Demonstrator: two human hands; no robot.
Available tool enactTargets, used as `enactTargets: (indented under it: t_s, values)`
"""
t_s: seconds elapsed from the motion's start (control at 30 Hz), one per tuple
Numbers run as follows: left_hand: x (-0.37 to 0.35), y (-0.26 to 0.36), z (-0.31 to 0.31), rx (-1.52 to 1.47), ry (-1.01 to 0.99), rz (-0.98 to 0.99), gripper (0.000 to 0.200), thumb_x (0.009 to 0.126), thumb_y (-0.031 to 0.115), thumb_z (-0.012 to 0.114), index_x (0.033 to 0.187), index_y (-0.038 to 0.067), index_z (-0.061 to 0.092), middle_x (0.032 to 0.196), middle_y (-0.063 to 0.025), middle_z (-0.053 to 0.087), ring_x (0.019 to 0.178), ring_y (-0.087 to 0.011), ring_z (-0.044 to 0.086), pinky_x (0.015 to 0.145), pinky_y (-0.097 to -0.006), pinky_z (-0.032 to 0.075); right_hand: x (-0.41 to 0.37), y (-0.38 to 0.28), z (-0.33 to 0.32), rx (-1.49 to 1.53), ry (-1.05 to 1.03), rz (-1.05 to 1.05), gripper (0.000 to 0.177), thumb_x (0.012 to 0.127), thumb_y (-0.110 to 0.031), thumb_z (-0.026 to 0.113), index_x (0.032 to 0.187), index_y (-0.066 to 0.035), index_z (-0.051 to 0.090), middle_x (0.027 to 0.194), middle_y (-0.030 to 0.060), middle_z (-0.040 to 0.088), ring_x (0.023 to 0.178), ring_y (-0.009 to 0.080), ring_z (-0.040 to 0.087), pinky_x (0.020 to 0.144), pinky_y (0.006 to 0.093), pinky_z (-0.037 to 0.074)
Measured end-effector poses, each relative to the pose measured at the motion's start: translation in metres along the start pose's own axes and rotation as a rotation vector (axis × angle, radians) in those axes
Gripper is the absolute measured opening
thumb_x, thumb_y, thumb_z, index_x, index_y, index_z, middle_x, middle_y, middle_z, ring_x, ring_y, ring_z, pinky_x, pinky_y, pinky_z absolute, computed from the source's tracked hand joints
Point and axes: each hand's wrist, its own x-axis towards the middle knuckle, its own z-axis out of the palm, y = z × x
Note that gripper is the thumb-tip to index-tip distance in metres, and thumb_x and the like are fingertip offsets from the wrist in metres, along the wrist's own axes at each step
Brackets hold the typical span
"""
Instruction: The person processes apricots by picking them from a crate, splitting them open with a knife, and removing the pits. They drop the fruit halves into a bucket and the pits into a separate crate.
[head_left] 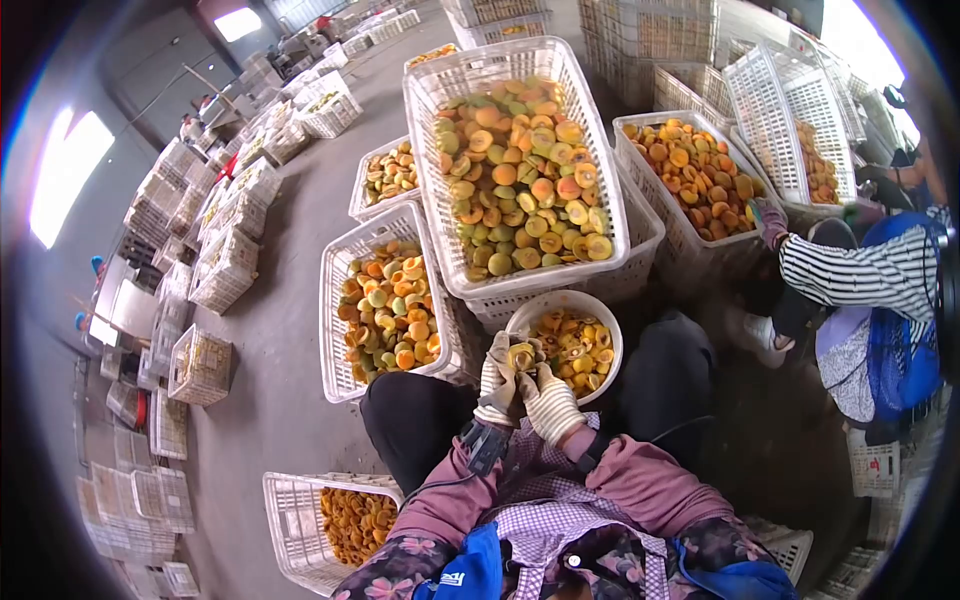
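In striped work gloves, my left hand (496, 385) and my right hand (549, 402) meet between my knees. An apricot (521, 356), seemingly cut, sits in my left fingers. My right fingers are closed right beside it; whatever they grip is hidden. Just past the hands stands a white round bucket (615, 345) of apricot halves (580, 350). Behind it, a large white crate (418, 170) raised on another crate holds many green-orange apricots (520, 180). Left of that is a second white crate (335, 290) with more apricots (390, 310).
A crate (290, 530) of darker orange pieces lies by my left side. At right, a person in a striped sleeve (850, 270) reaches to a crate of apricots (690, 170). Stacked crates (650, 40) rise behind; rows of crates (230, 260) line the floor at left.
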Motion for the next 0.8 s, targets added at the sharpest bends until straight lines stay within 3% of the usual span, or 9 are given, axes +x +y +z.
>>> enactTargets:
  t_s: [0.1, 0.17, 0.3, 0.47, 0.53, 0.57, 0.63, 0.7, 0.8]
  values:
    - [-0.003, 0.005, 0.009, 0.022, 0.034, 0.011, 0.031, 0.095, 0.039, 0.046, 0.097, 0.008, 0.051, 0.087, -0.0106, 0.06, 0.074, -0.0196, 0.059, 0.067, -0.0319, 0.05, 0.0, -0.002, 0.002, 0.015, 0.015, 0.001, 0.037, 0.091, -0.025, 0.047, 0.115, 0.002, 0.047, 0.091, 0.0272, 0.06, 0.085, 0.0433, 0.058, 0.069, 0.0424, 0.047]
    - [-0.002, 0.01, 0.006, 0.012, 0.039, -0.026, 0.029, 0.095, 0.036, 0.046, 0.098, 0.008, 0.051, 0.086, -0.0115, 0.06, 0.072, -0.0186, 0.059, 0.066, -0.0313, 0.051, 0.0, -0.004, 0.002, -0.066, 0.041, -0.072, 0.042, 0.091, -0.038, 0.042, 0.108, 0.0, 0.045, 0.079, 0.0292, 0.059, 0.078, 0.0456, 0.058, 0.065, 0.0511, 0.046]
    - [-0.008, 0.016, 0.0, 0.129, -0.049, 0.016, 0.027, 0.095, 0.033, 0.048, 0.098, 0.006, 0.052, 0.085, -0.0115, 0.06, 0.069, -0.0169, 0.059, 0.056, -0.0273, 0.05, 0.01, 0.026, 0.025, 0.085, 0.002, -0.194, 0.039, 0.091, -0.031, 0.046, 0.111, 0.002, 0.045, 0.077, 0.028, 0.06, 0.077, 0.0457, 0.058, 0.064, 0.0497, 0.047]
    - [-0.006, 0.019, 0.002, 0.33, 0.037, 0.092, 0.031, 0.091, 0.035, 0.054, 0.089, 0.004, 0.055, 0.08, -0.0104, 0.061, 0.066, -0.016, 0.058, 0.059, -0.0272, 0.048, 0.006, 0.022, 0.021, 0.3, -0.156, -0.203, 0.045, 0.094, -0.021, 0.042, 0.131, 0.003, 0.035, 0.105, 0.0282, 0.057, 0.095, 0.04, 0.057, 0.08, 0.0408, 0.047]
    - [-0.003, 0.018, -0.005, 0.419, 0.029, 0.101, 0.041, 0.088, 0.043, 0.055, 0.084, 0.002, 0.057, 0.074, -0.0093, 0.061, 0.065, -0.0155, 0.056, 0.058, -0.0277, 0.046, 0.011, 0.036, 0.031, 0.15, -0.299, -0.222, 0.035, 0.096, -0.019, 0.044, 0.126, -0.001, 0.045, 0.116, 0.0092, 0.055, 0.104, 0.0207, 0.051, 0.092, 0.0307, 0.041]
    - [-0.003, 0.017, -0.011, 0.421, 0.032, 0.098, 0.041, 0.088, 0.043, 0.055, 0.084, 0.002, 0.057, 0.074, -0.0093, 0.061, 0.065, -0.0155, 0.056, 0.058, -0.0277, 0.046, 0.003, 0.019, 0.02, 0.154, -0.301, -0.219, 0.035, 0.096, -0.019, 0.044, 0.126, -0.001, 0.045, 0.116, 0.0092, 0.055, 0.104, 0.0207, 0.051, 0.092, 0.0307, 0.041]
    - [0.0, 0.019, -0.017, 0.49, -0.194, 0.128, 0.048, 0.086, 0.05, 0.056, 0.084, 0.002, 0.058, 0.073, -0.0083, 0.06, 0.064, -0.0147, 0.055, 0.058, -0.0277, 0.045, -0.008, -0.012, -0.004, 0.69, -0.435, 0.194, 0.036, 0.096, -0.023, 0.044, 0.126, -0.003, 0.047, 0.119, 0.0089, 0.054, 0.106, 0.0209, 0.05, 0.094, 0.031, 0.039]
    - [-0.004, 0.019, -0.017, 0.504, -0.163, 0.091, 0.049, 0.085, 0.051, 0.056, 0.083, 0.002, 0.058, 0.073, -0.0074, 0.059, 0.065, -0.0141, 0.055, 0.059, -0.027, 0.045, -0.007, 0.004, 0.006, 0.664, -0.395, 0.097, 0.035, 0.096, -0.023, 0.045, 0.126, -0.005, 0.047, 0.12, 0.0104, 0.054, 0.107, 0.0228, 0.05, 0.094, 0.0323, 0.039]
    - [-0.004, 0.019, -0.005, 0.609, -0.035, -0.027, 0.048, 0.084, 0.05, 0.056, 0.08, 0.001, 0.06, 0.076, -0.0046, 0.06, 0.068, -0.0111, 0.055, 0.061, -0.0252, 0.045, -0.004, 0.015, 0.017, 0.228, -0.173, -0.183, 0.034, 0.092, -0.014, 0.045, 0.124, -0.004, 0.049, 0.113, 0.0131, 0.058, 0.104, 0.0274, 0.054, 0.094, 0.0336, 0.04]
